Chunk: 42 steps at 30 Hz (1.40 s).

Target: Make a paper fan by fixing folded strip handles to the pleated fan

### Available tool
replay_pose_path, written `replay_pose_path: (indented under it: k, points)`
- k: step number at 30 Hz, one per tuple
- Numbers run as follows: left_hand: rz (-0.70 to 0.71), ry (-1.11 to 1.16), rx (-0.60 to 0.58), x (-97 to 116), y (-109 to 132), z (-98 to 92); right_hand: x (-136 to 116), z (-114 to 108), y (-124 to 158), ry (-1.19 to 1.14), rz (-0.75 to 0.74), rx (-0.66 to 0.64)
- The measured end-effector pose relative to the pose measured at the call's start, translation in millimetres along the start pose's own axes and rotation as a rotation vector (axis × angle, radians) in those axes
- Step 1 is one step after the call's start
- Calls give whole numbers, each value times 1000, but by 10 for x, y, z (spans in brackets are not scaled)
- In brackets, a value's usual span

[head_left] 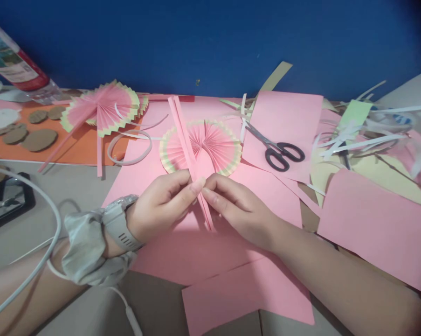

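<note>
A long, narrow folded strip of pink paper (pixel 182 133) slants between my hands, its lower end pointing toward me. My left hand (pixel 166 196) pinches it with thumb and fingers. From the other side my right hand (pixel 236 205) closes its thumb and forefinger on the same strip, the fingertips of both hands nearly meeting. Just beyond lies a round pleated paper fan (pixel 224 144), pink with a green and pale yellow rim, partly covered by the strip. Beneath everything spread pink paper sheets (pixel 154 256).
Black-handled scissors (pixel 278 156) rest on pink paper at right, beside paper scraps (pixel 357 135). More pleated fans (pixel 107 107) lie at left near cardboard discs (pixel 38 140) on orange paper (pixel 87 154). A bottle (pixel 17 60) leans against the blue wall (pixel 210 42). A white cable (pixel 56 210) crosses my left arm.
</note>
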<state>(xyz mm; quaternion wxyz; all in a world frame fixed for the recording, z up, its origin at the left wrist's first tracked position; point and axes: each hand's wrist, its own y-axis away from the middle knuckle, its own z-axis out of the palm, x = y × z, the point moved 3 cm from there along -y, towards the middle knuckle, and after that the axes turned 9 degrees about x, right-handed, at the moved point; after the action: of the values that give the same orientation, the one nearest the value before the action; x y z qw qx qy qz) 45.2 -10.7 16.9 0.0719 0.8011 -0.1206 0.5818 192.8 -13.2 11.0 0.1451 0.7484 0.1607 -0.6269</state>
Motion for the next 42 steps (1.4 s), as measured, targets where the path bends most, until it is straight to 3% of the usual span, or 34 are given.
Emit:
replay_pose_path:
  k: [11,20,28,34,42]
  points:
    - [33,-79,5,-28,-16,-11,15,44,-2,-200,109,-87]
    - [62,-153,26,-32,-35,-1,1,29,-4,-201,114,-84]
    - [-2,-40,46,-25,-9,-6,40,57,21,-22,126,-21]
    - [11,202,109,-34,-21,-18,54,80,25,-179,115,-120]
    - [29,358,100,0,-34,-17,72,66,10,-249,122,-140]
